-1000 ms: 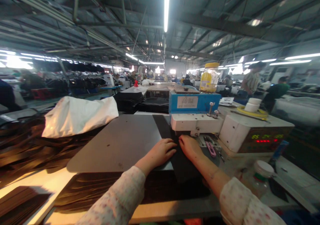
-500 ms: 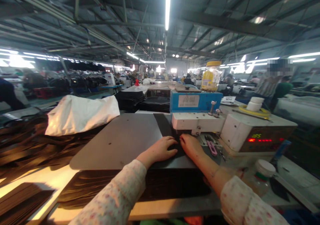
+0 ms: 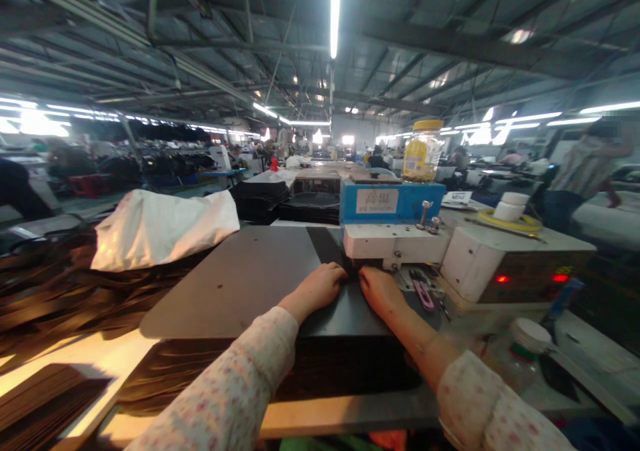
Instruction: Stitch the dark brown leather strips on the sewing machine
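A dark fabric strip (image 3: 324,245) runs across the grey metal plate (image 3: 235,284) toward the white machine head (image 3: 395,243). At its near end, my left hand (image 3: 323,287) has its fingers curled down onto the fabric. Close beside it, just below the machine head, my right hand (image 3: 379,289) pinches the fabric's edge. The fingertips of both hands are partly hidden. Thread snips with pink handles (image 3: 423,289) lie on the machine bed to the right of my right hand.
Below the plate sits a stack of dark fabric pieces (image 3: 180,374). White cloth (image 3: 165,231) covers a brown fabric pile at left. A control box (image 3: 520,264) with red lights stands right, near a lidded jar (image 3: 531,337). A person (image 3: 583,164) stands in the right background.
My left hand has drawn its spread fingers in and moved slightly forward along the fabric. My right hand stays nearly still. The control box display differs, and the person at right has moved rightward.
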### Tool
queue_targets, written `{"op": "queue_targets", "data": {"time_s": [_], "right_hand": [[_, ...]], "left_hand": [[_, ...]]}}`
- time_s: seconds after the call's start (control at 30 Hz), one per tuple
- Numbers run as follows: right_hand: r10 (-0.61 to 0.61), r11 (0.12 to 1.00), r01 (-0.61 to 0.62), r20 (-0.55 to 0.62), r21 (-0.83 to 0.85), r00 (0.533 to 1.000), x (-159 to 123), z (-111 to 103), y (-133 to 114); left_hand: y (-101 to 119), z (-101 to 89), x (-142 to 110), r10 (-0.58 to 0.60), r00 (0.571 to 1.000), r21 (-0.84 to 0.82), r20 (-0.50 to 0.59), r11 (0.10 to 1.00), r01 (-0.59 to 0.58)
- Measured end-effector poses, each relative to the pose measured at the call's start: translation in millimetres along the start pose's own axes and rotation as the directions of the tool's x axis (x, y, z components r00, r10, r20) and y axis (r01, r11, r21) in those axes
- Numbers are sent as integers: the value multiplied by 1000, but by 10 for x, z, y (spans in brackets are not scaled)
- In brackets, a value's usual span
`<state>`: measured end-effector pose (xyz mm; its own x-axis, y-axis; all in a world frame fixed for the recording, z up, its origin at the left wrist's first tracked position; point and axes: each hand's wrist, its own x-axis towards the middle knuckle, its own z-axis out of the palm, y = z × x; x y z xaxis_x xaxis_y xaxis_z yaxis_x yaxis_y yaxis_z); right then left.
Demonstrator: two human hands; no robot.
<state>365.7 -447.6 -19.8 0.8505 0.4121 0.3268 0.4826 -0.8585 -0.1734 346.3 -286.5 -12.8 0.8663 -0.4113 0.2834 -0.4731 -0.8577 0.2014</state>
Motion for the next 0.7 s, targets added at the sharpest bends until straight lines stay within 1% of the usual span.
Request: {"op": "queue_targets", "data": {"time_s": [0.17,0.3,0.37,0.43,0.5,0.53,0.6,0.7], "right_hand": [[-9,998,9,-12,60,1000,-3,8,25],[-26,986,26,-2,164,1000,-90,-25,54],[-50,974,55,-28,219,998,-163,-37,71],[-69,962,82,-60,259,996,-230,-38,83],[-74,955,92,-74,282,995,-271,-30,88],[-72,953,92,-78,288,994,-280,-24,88],[-68,951,91,-89,295,994,-287,-15,83],[-58,939,91,-110,330,992,-326,-33,67]], "left_hand": [[-95,-13,89,-95,995,87,13,992,93],[-201,-89,109,-174,984,185,34,969,165],[-199,-146,78,-165,985,220,48,964,151],[-152,-194,40,-136,987,288,84,952,107],[-89,-213,23,-115,986,353,123,933,65],[-66,-211,26,-120,984,370,128,927,65],[-59,-186,45,-148,984,370,101,924,101],[-145,-147,45,-204,979,355,22,917,183]]}}
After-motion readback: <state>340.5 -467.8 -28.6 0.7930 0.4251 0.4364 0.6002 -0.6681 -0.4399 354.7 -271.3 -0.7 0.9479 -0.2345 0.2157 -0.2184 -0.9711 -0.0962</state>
